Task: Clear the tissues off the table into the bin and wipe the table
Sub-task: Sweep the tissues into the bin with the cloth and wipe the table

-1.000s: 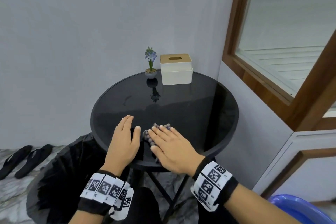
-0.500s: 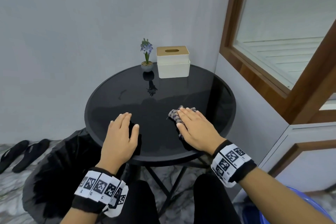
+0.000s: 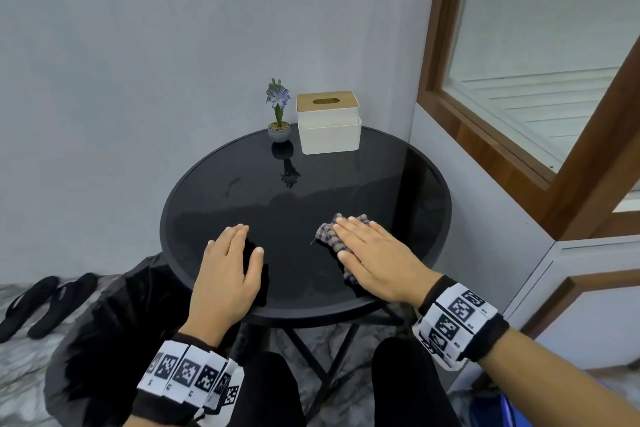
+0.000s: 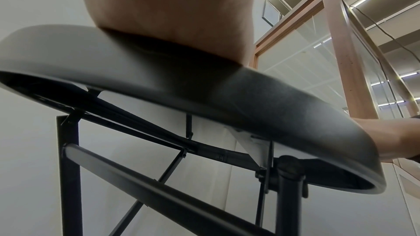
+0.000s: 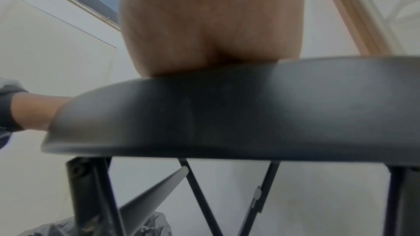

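A round black glossy table fills the middle of the head view. My right hand lies flat with straight fingers on a checked cloth, pressing it onto the table's front right part. My left hand rests flat and open on the table's front left edge, holding nothing. A bin lined with a black bag stands on the floor left of the table. Both wrist views show only the heel of a hand and the table rim from below; the fingers are hidden there. No tissue is visible on the table.
A white tissue box with a wooden lid and a small potted flower stand at the table's far edge by the wall. Black slippers lie on the floor at left. A wood-framed window is at right, a blue basin lower right.
My right hand has slid the cloth from beside the left hand rightward across the front of the table. The left hand has stayed flat in place.
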`<state>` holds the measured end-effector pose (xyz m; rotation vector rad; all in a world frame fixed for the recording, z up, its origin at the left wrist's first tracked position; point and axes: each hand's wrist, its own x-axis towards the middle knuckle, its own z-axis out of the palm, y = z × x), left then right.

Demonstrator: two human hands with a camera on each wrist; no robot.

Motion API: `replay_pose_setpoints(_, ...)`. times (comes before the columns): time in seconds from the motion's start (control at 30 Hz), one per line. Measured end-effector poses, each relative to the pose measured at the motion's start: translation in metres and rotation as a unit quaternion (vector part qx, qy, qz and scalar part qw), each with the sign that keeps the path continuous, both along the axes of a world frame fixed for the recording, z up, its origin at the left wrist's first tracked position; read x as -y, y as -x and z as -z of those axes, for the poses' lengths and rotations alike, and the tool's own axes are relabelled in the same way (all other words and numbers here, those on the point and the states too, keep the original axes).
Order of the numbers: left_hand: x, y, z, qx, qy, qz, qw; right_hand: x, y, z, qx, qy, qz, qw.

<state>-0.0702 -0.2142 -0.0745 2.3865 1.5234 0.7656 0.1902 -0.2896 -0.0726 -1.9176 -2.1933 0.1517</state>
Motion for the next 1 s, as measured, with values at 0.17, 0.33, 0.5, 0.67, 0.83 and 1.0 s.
replay_pose_setpoints(0.17, -0.002, 0.001, 0.003, -0.011, 0.000, 0.001, 1.000, -0.009, -0.035, -0.008, -0.004, 0.013, 0.063, 0.998)
replay_pose_setpoints(0.33, -0.001, 0.000, 0.004, -0.021, -0.007, 0.002, 1.000, -0.029, -0.066, -0.013, -0.016, 0.032, 0.115, 0.993)
replay_pose_setpoints(0.5, -0.001, -0.001, 0.005, -0.026, -0.010, -0.003, 1.000, -0.051, -0.063, -0.012, -0.009, 0.041, 0.130, 0.991)
replay_pose_setpoints(0.67, -0.002, -0.001, 0.004, -0.025, 0.003, -0.001, 1.000, -0.051, -0.046, -0.014, -0.010, 0.045, 0.059, 0.997)
replay_pose_setpoints(0.83, 0.001, -0.001, 0.002, -0.021, 0.016, -0.003, 1.000, -0.040, -0.048, -0.010, -0.022, 0.053, -0.003, 0.998)
replay_pose_setpoints(1.0, 0.001, 0.000, 0.001, -0.022, 0.018, -0.007, 1.000, -0.031, -0.074, -0.010, -0.019, 0.035, 0.018, 0.999)
